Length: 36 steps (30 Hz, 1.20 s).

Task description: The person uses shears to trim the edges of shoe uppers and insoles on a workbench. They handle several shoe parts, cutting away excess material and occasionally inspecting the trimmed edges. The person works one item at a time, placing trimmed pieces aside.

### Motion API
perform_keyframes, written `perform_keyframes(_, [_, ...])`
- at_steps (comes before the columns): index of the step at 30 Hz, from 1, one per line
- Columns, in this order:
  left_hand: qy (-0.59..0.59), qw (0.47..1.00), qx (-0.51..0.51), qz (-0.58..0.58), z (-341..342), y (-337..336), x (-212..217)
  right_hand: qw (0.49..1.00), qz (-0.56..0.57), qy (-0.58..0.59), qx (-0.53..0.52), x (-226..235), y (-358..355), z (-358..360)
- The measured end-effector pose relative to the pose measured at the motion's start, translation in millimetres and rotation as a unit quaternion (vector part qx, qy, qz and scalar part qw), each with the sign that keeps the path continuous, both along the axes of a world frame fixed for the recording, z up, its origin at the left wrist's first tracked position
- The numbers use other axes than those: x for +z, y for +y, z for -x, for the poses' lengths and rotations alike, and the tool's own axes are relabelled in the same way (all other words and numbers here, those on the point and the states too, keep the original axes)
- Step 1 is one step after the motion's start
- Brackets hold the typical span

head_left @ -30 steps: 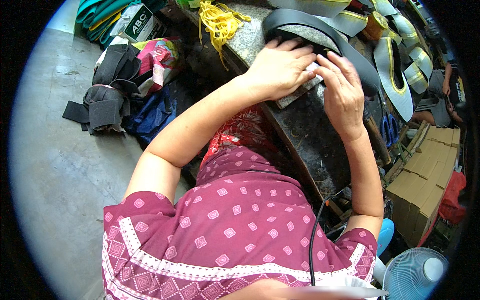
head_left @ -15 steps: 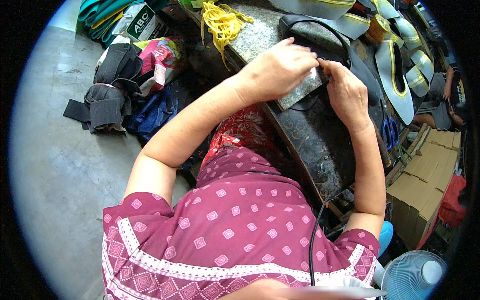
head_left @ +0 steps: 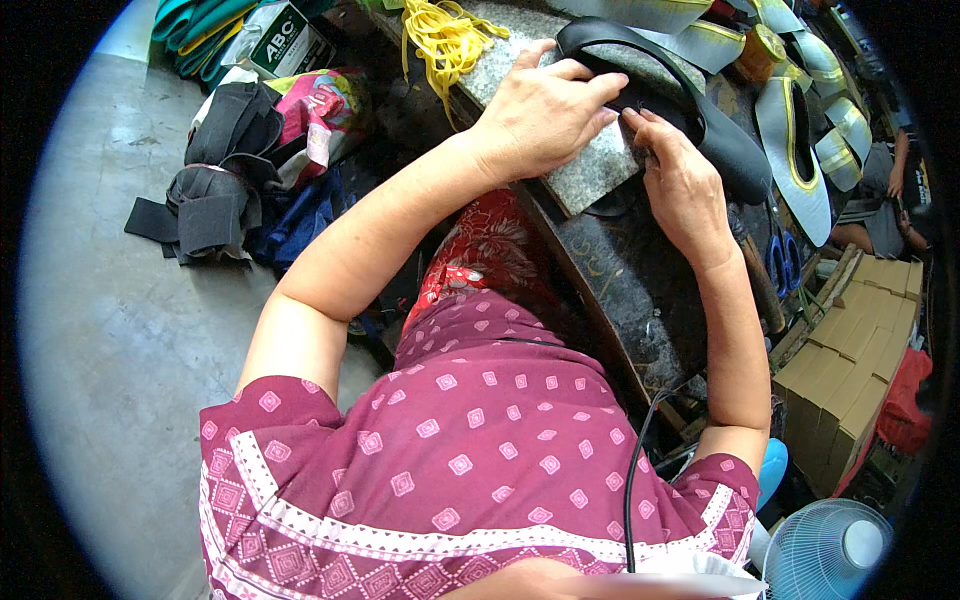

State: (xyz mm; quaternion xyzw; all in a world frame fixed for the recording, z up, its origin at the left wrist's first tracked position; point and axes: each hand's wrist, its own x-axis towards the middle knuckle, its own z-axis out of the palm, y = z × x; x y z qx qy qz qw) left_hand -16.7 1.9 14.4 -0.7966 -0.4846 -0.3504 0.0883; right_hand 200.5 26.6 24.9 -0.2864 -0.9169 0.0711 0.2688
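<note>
Black shoe upper (head_left: 728, 145), or so its shape suggests, and it's right there at the fingertips, its curved band arching just beyond both hands! Left hand (head_left: 545, 115) comes in palm down, forefinger and thumb reaching to the near edge; right hand (head_left: 685, 180) faces it, thumb and forefinger bunched close together at that same edge. Are they pinching it? Can't tell; the fingers hide the contact. Beneath the left fingertips, a speckled stone slab (head_left: 595, 178) gives the backing.

Now, the handling: this looks light and bendy, soft enough to flex, springy enough to hold its arch. That smooth face could prove a touch slippery, though hardly fragile. Best hold, I'd judge, is a thumb-and-finger pinch on the edge, with the other hand steadying the band close by.

And the layout! From the grip, the band loops away above the left fingers, sweeps over to the right, then broadens beyond the right knuckles. Further right of that hand, grey pieces with yellow edging (head_left: 775, 120); up and left of the left hand, yellow laces (head_left: 450, 45).
</note>
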Motion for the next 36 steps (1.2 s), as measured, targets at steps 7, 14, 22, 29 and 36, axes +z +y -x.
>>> perform_keyframes(7, [-0.097, 0.991, 0.081, -0.048, 9.2, 14.1, 25.7, 0.997, 0.061, 0.040, -0.015, 3.4, 12.3, 0.2])
perform_keyframes(14, [-0.136, 0.985, 0.085, 0.061, -21.2, 4.1, 19.1, 0.999, -0.021, 0.013, -0.025, 19.9, 8.6, -22.6])
perform_keyframes(22, [0.089, 0.979, -0.120, -0.140, -1.5, -13.8, 22.2, 0.999, 0.036, -0.003, 0.012, 4.1, 12.1, -25.3])
perform_keyframes(29, [0.237, 0.963, -0.008, -0.129, 19.2, -10.7, 18.7, 0.997, 0.077, 0.005, 0.023, 6.1, 21.0, -29.7])
perform_keyframes(36, [0.188, 0.964, -0.005, -0.187, 17.0, 1.6, 11.3, 0.999, 0.039, -0.016, -0.020, 16.3, 41.6, -5.0])
